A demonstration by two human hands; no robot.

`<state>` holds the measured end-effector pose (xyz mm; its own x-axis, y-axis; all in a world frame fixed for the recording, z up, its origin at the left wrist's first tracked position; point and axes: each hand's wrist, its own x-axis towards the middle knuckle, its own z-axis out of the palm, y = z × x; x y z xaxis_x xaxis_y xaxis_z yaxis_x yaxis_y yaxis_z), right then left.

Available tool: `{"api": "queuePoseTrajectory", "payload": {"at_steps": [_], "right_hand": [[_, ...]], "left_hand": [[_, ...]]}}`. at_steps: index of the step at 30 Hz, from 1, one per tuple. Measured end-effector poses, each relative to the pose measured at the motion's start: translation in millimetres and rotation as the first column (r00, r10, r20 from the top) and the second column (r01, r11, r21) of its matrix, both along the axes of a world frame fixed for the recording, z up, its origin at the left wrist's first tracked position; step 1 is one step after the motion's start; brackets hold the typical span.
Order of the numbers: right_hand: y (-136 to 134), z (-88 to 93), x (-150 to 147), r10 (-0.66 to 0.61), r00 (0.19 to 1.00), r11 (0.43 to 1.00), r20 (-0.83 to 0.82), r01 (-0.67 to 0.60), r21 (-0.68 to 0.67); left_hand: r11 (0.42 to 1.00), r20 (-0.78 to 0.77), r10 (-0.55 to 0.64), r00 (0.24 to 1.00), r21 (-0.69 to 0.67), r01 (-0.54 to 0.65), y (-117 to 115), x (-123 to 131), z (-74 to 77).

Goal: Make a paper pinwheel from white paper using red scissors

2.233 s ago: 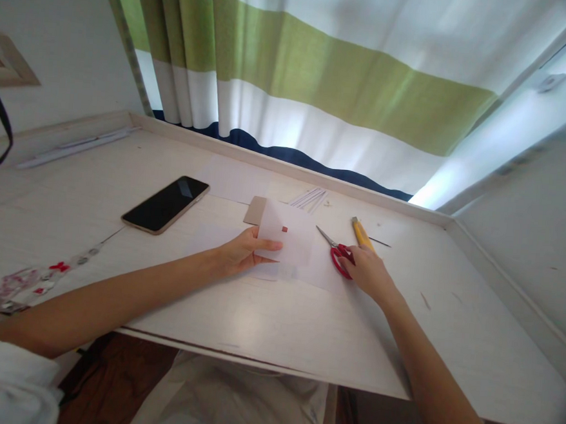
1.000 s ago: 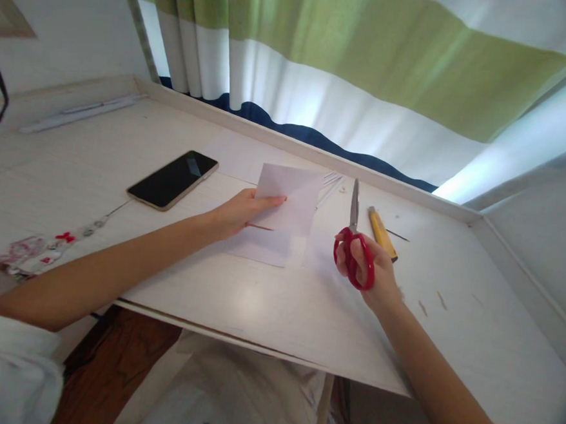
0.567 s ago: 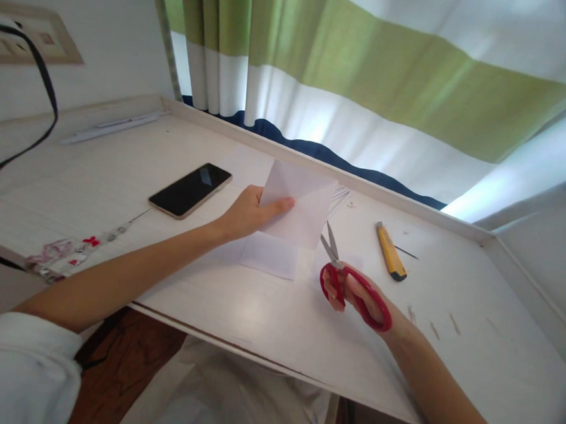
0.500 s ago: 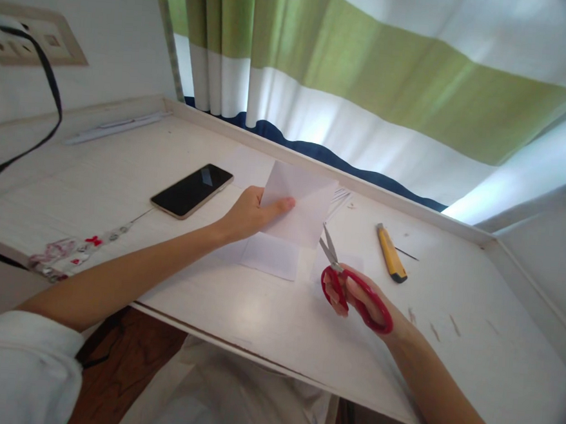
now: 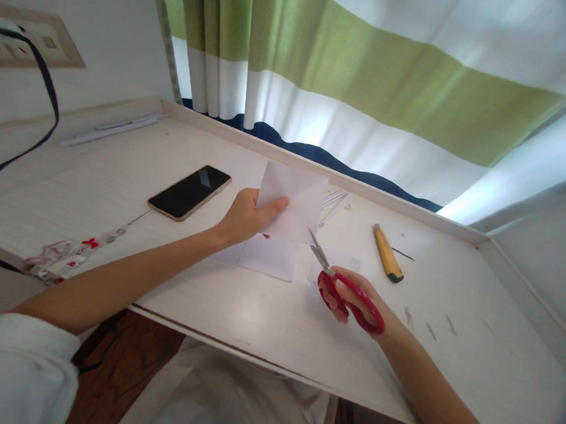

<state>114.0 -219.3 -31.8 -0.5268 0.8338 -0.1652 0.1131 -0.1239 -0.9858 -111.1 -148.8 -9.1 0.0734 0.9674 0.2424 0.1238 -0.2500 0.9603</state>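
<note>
Between thumb and fingers, my left hand (image 5: pixel 250 215) grips a white sheet of paper (image 5: pixel 297 200) raised above the table, its thumb lying on the front face. My right hand (image 5: pixel 349 294) is closed in the handles of a pair of red-handled scissors (image 5: pixel 326 260). The scissors' blades are slightly parted and meet the paper's lower right corner, one tip lying over its face. Below the held sheet, another white paper piece (image 5: pixel 268 260) lies flat on the table, partly covered.
A phone (image 5: pixel 190 191) with a beaded strap (image 5: pixel 74 252) lies to the left. At right are a yellow utility knife (image 5: pixel 387 253) and small scraps (image 5: pixel 451 324). Thin white strips (image 5: pixel 332 206) lie behind the sheet. A raised ledge (image 5: pixel 385 200) borders the table below the curtain.
The scissors have moved slightly left, and their blades have come onto the paper's lower right corner, narrowing a little. The left hand still grips the sheet, shifted slightly left.
</note>
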Motion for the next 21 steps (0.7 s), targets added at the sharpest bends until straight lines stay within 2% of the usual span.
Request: {"api": "queuePoseTrajectory", "payload": {"at_steps": [7,21], "right_hand": [[-2.6,5.6,-4.9,-0.03,1.0,1.0,-0.009,0.03,0.004],[-3.8,7.9,-7.4,-0.052,0.999,0.999,0.014,0.051,0.017]], "left_hand": [[0.999,-0.081,0.034,0.996,0.035,-0.031,-1.5,-1.4,-0.6],[1.0,-0.081,0.019,0.997,0.021,-0.018,-3.7,0.0,-1.9]]}}
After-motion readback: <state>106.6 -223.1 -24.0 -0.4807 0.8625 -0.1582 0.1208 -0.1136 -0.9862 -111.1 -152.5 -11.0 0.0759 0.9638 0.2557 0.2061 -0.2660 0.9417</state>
